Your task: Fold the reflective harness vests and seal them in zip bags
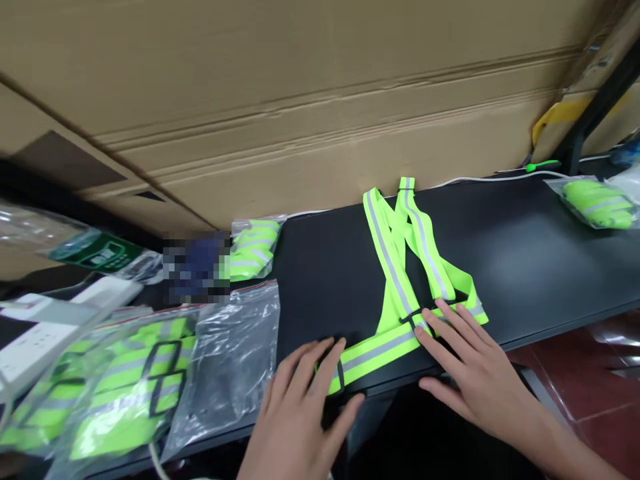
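A neon yellow reflective harness with grey stripes and black buckles lies spread on the black table. Its two shoulder straps cross and reach toward the cardboard at the back. My left hand rests on the left end of the waist strap, fingers stretched and thumb apart, covering that end. Over the right part of the waist strap lies my right hand, its fingers spread and touching the band near a black buckle. Neither hand is closed around the harness.
Left of the harness are a flat clear zip bag, bagged neon harnesses and a white power strip. Another bagged harness sits behind them, and one more at the far right. Large cardboard boxes wall off the back.
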